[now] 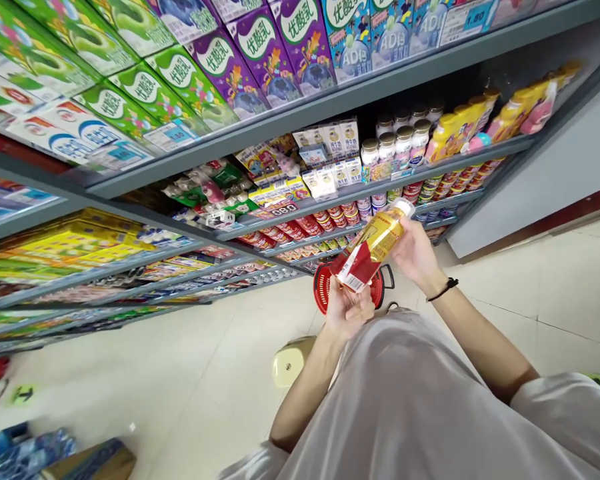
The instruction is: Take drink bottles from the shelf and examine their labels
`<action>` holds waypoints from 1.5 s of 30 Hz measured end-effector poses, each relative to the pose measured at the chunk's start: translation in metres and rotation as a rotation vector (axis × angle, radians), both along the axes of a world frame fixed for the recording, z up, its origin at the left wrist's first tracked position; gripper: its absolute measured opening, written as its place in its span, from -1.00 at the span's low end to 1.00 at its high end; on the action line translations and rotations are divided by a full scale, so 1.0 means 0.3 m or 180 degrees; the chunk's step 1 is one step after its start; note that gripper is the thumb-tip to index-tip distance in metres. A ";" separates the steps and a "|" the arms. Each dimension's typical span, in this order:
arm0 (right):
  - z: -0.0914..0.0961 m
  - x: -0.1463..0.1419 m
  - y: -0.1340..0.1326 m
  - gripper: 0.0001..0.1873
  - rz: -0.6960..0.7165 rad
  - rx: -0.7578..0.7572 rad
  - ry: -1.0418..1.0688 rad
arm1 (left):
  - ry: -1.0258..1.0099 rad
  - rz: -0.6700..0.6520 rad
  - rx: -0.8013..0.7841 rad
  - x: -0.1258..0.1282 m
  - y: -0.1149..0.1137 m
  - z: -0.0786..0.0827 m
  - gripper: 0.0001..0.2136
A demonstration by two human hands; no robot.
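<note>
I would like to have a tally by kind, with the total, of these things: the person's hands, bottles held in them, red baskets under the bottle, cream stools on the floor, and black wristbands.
Left hand and right hand: 2
Held bottle: 1
Red basket: 1
Cream stool: 1
Black wristband: 1
Total: 6

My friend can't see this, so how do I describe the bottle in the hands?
Find the grey shelf edge, then go down to the red basket. The bottle partly covers it, held by the left hand near its base and the right hand near its pale cap. Unlike the shelf bottles, it is gold and red.
</note>
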State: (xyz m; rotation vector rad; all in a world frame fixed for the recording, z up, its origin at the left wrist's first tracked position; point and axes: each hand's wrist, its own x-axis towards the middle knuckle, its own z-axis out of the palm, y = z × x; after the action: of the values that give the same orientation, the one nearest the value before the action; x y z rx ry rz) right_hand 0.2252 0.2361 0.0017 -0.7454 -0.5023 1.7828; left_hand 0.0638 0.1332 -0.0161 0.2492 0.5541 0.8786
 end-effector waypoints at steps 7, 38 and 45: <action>-0.019 -0.043 0.041 -0.46 -0.0185 0.0347 -0.0661 | 0.1116 0.0543 -0.0183 -0.032 0.039 -0.055 -0.42; -0.073 -0.477 -0.159 -0.55 0.1249 0.0817 -0.0829 | 0.1900 0.2430 0.0354 -0.421 -0.040 -0.067 -0.29; -0.073 -0.650 -0.293 -0.36 0.1436 0.1078 -0.0729 | 0.2086 0.2476 0.0770 -0.583 -0.055 -0.051 -0.33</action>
State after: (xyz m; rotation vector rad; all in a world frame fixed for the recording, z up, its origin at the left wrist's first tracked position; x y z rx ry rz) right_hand 0.0303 0.1483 -0.0202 -0.6305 -1.1695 1.9566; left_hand -0.1110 0.1168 -0.0316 0.5706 1.1977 1.6388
